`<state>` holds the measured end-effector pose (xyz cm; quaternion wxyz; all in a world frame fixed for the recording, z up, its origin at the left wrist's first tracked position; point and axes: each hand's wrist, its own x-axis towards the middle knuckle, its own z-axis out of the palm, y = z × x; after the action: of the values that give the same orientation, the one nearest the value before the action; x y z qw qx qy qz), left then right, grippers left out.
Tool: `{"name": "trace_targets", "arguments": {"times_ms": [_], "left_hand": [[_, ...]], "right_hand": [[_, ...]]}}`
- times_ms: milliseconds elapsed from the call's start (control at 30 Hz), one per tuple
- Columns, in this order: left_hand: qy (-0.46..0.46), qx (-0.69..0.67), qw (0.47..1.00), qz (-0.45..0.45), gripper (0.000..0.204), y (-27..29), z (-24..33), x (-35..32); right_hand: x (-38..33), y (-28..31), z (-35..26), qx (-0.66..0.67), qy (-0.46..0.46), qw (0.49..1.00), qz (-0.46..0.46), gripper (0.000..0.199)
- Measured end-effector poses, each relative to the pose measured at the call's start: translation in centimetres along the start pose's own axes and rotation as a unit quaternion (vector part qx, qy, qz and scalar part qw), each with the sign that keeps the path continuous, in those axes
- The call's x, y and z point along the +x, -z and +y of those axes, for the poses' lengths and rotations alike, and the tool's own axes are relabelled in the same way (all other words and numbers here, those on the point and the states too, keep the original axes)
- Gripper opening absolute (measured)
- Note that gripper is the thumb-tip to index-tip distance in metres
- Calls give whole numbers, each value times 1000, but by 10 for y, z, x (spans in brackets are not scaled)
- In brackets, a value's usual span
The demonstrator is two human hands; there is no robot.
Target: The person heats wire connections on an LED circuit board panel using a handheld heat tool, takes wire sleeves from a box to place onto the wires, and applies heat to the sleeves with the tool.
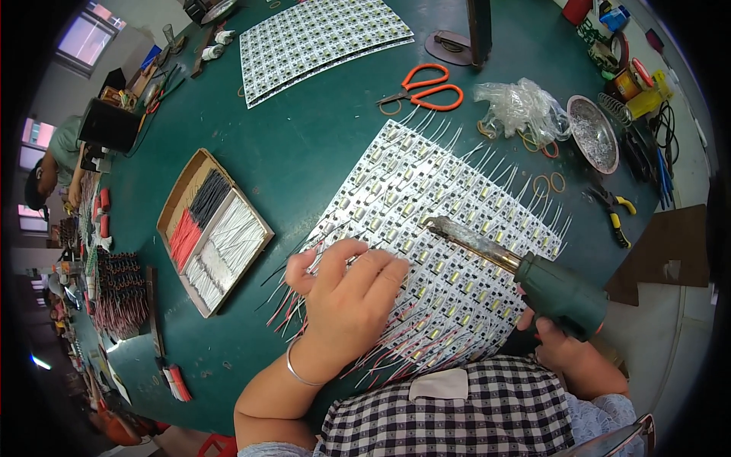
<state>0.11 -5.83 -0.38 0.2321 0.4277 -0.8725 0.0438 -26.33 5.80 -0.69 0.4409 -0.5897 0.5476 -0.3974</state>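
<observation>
A white circuit board panel [381, 199] with rows of small yellow-topped parts lies at an angle before me. Pale wires stick out past its far right edge, and red, black and white ones hang off its near left edge. My right hand [552, 335] grips a green soldering gun [560, 293]. The gun's dark, crusted metal tip points left over the middle of the panel; contact is hard to judge. My left hand [346, 301], wearing a bracelet, rests over the panel's left part with its fingers curled together. Its fingertips are hidden, as is whatever they pinch.
Left of the panel sits a cardboard box [268, 238] of red, black and white wires. Beyond lie orange-handled scissors [434, 87], stacked panels [324, 46] and crumpled clear plastic [525, 107]. Rightward are a metal dish [594, 135] and yellow-handled pliers [615, 217]. Another person [57, 164] works far left.
</observation>
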Motion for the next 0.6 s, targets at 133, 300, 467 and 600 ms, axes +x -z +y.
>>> {"name": "trace_targets", "arguments": {"times_ms": [133,300,467,600], "left_hand": [[-27,-76,996,-44,16,-6,2,-4],[-37,-37,992,-116,15,-1,0,-5],[3,-66,997,-47,17,-1,0,-4],[-6,-16,999,-44,13,-2,1,-8]], "right_hand": [[-3,0,4,32,15,999,5,45],[-10,-2,4,59,6,998,29,46],[-19,6,12,44,4,999,14,45],[-14,6,-6,74,-49,996,20,26]]}}
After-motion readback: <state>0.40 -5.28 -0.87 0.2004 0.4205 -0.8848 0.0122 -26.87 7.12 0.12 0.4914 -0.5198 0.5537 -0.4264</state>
